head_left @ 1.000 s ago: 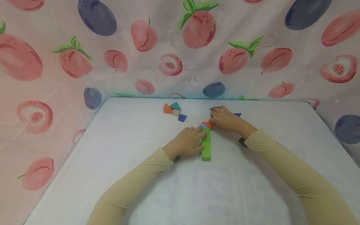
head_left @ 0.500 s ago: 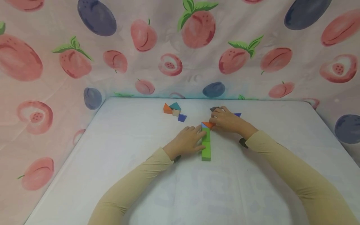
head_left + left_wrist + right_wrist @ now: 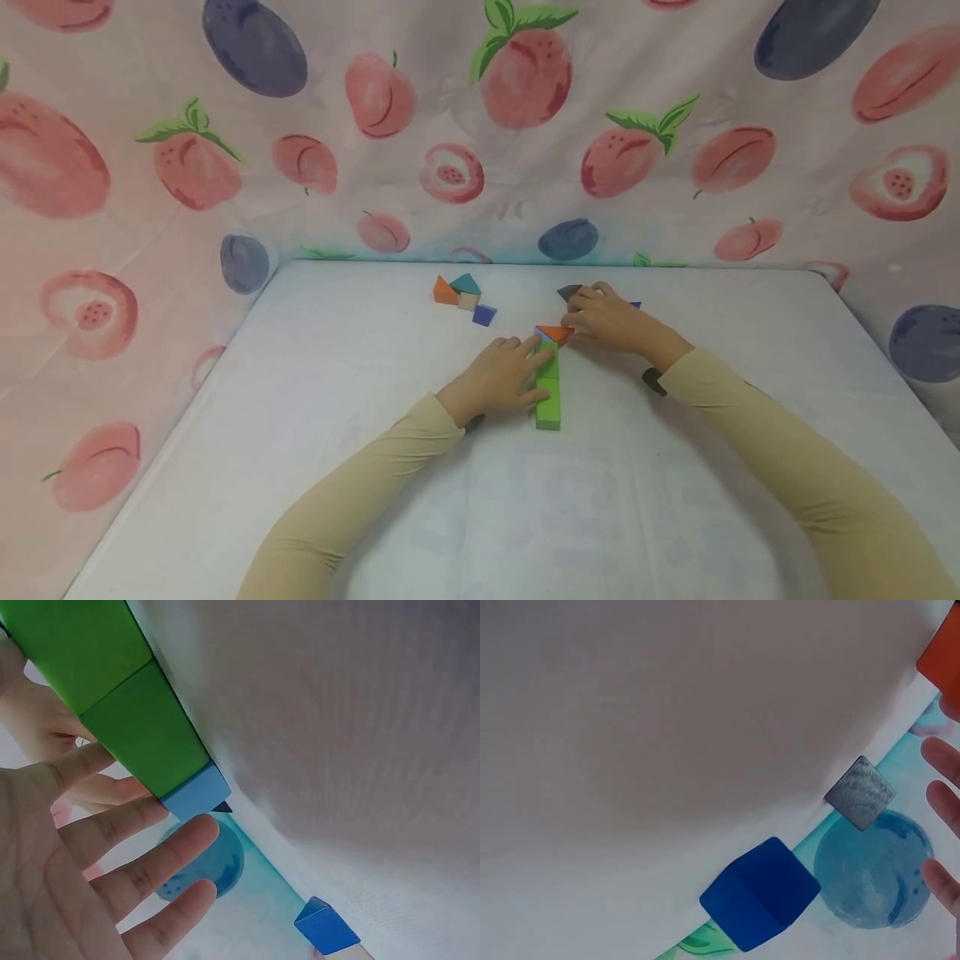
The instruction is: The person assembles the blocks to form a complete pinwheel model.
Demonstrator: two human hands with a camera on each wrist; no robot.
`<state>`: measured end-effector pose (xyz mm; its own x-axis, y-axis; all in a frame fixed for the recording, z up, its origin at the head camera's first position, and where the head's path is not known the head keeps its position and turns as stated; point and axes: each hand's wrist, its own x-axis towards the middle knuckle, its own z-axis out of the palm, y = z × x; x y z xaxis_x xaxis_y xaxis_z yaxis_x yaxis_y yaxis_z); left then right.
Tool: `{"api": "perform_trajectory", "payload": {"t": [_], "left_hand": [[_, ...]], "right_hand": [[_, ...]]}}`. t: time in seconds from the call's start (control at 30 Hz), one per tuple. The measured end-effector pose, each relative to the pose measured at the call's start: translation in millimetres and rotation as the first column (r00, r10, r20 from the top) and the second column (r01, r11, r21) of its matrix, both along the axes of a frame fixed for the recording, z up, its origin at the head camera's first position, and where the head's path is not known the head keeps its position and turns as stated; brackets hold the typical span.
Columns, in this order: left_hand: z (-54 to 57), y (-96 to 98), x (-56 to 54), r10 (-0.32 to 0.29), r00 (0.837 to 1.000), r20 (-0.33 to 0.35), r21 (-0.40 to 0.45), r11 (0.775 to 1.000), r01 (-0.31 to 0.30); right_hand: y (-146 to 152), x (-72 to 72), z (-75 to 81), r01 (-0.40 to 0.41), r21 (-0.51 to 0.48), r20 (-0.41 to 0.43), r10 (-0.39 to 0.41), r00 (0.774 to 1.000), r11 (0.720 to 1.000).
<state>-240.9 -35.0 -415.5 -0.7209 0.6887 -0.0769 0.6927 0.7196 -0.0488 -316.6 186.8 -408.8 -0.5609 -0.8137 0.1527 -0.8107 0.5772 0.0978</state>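
Two green blocks, a near one [image 3: 548, 408] and a far one [image 3: 550, 363], lie end to end in the head view. At their far end sit a light blue block [image 3: 196, 791] and an orange triangular block [image 3: 557, 334], side by side. My left hand [image 3: 501, 375] rests along the left of this row, its fingers straight and touching the green blocks. Over at the right tip of the orange block is my right hand [image 3: 611, 320], fingers loosely extended. In the right wrist view one fingertip meets the orange block [image 3: 943, 656]; the thumb is out of sight.
Behind the right hand lie a dark grey block [image 3: 569, 292] and a mostly hidden blue block [image 3: 761, 896]. Back left, an orange triangle [image 3: 444, 291], a teal triangle [image 3: 467, 284], a wooden cube [image 3: 468, 301] and a blue block [image 3: 484, 315] form a group. Fruit-printed cloth rises behind.
My right hand has shifted slightly to the right, uncovering more of the orange block. The left hand and the green blocks stay practically where they were.
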Motion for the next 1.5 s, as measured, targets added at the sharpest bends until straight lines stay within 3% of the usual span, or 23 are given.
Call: {"api": "perform_trajectory", "payload": {"t": [0.4,0.7,0.87,1.2,1.5], "left_hand": [[-3.2,-1.1,-1.7,-0.003,1.0,-0.014,0.0,1.0,0.003],[-3.5,-1.1,-0.6,-0.008,1.0,-0.016,0.005,1.0,0.008],[-2.8,-1.8,0.4,-0.014,0.999,-0.036,0.009,1.0,0.015],[-1.5,-1.5,1.8,-0.009,0.999,-0.03,0.011,1.0,0.01],[-2.1,-2.0,1.7,-0.011,1.0,-0.03,0.013,1.0,0.011]], "right_hand": [[-2.3,-3.0,0.9,0.012,0.013,-0.016,-0.012,1.0,1.0],[32.2,-9.5,22.6,0.095,-0.05,-0.02,-0.096,0.995,0.994],[54.2,-10.6,30.0,0.158,-0.032,0.005,-0.158,0.987,0.987],[71.5,-18.6,16.4,0.18,0.039,0.035,-0.181,0.983,0.983],[68.6,-24.9,8.0,0.189,0.051,0.03,-0.19,0.981,0.981]]}}
